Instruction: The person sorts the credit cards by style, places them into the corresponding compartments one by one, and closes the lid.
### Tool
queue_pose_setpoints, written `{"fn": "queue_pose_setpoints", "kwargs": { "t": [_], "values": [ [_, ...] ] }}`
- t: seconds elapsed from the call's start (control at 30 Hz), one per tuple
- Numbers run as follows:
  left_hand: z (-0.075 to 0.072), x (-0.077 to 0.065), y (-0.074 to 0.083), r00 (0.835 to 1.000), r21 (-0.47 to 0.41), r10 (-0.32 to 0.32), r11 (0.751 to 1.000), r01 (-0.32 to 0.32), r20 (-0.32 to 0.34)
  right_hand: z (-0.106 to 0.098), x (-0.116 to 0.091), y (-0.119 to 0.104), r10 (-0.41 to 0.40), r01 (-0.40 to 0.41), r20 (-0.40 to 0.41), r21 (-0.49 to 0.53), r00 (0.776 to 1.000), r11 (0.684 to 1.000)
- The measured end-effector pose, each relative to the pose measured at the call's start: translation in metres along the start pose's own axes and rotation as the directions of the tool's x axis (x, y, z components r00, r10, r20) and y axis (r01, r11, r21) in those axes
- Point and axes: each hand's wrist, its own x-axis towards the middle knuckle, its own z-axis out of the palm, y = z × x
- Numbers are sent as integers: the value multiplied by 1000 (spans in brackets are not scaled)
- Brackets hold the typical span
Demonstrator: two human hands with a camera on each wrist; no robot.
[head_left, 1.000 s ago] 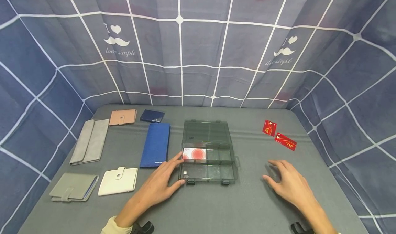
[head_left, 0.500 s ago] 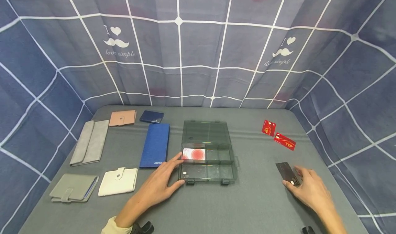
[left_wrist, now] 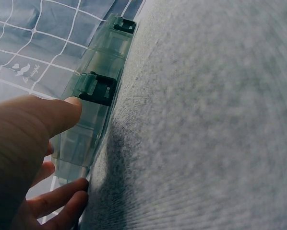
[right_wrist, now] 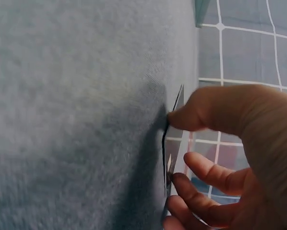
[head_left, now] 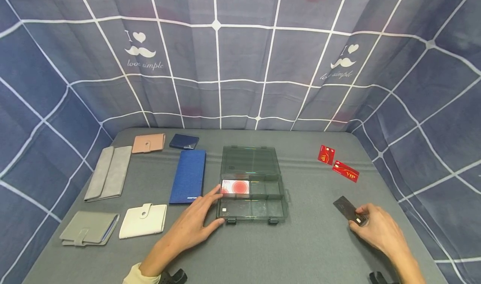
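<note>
A dark see-through plastic compartment box [head_left: 266, 209] lies with its lid [head_left: 249, 161] folded back. A white card with a red circle [head_left: 236, 187] sits in its back left compartment, and a dark VIP card [head_left: 225, 211] shows in the front left one. My left hand [head_left: 193, 223] touches the box's left side with fingers extended, the thumb at the front corner near a latch [left_wrist: 99, 89]. Over on the right, my right hand [head_left: 379, 229] pinches a black card [head_left: 346, 207] by its edges between thumb and fingers. In the right wrist view this card [right_wrist: 176, 127] is edge-on, close over the cloth.
Two red VIP cards [head_left: 345, 171] lie behind the right hand. Left of the box are a blue long wallet [head_left: 189, 175], navy card holder [head_left: 184, 141], pink wallet [head_left: 148, 143], grey wallet [head_left: 110, 173], cream wallet [head_left: 143, 221] and green wallet [head_left: 90, 228]. Curtains surround the table.
My right hand has moved right and toward me, uncovering the black card, then its fingers closed on the card and turned it slightly. The left hand has stayed at the box.
</note>
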Motion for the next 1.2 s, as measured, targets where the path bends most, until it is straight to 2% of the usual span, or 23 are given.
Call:
{"fn": "queue_pose_setpoints", "kwargs": {
  "t": [0.17,0.3,0.43,0.53,0.63,0.77,0.93,1.0,1.07,1.2],
  "values": [
    [-2,-2,-1,1000,-1,-8,1000,8,3,3,4,-3,-36,36,8,2,999,999],
    [-2,-2,-1,1000,0,-21,1000,21,12,6,8,-13,-79,78,-8,-22,997,997],
    [-2,-2,-1,999,-3,-33,999,33,26,7,16,-36,-148,147,-26,-32,989,989],
    [-3,-2,0,999,-9,-38,999,38,36,6,22,-64,-250,249,-62,-27,966,968],
    [-3,-2,0,998,-6,-38,999,39,39,7,29,-98,-373,373,-101,-24,922,928],
    [-3,-2,-1,999,-3,-31,1000,31,40,12,37,-148,-517,517,-96,-22,851,856],
    [-3,-1,-2,999,-4,-16,1000,16,30,32,42,-204,-671,671,-35,8,741,741],
    [-3,0,-2,999,-6,-18,1000,18,30,40,43,-220,-715,715,-5,12,699,699],
    [-2,0,-2,999,-7,-21,1000,21,33,48,44,-231,-745,745,23,6,666,667],
    [-1,1,-2,998,-14,-39,999,40,55,59,47,-245,-781,782,45,-11,623,623]
  ]
}}
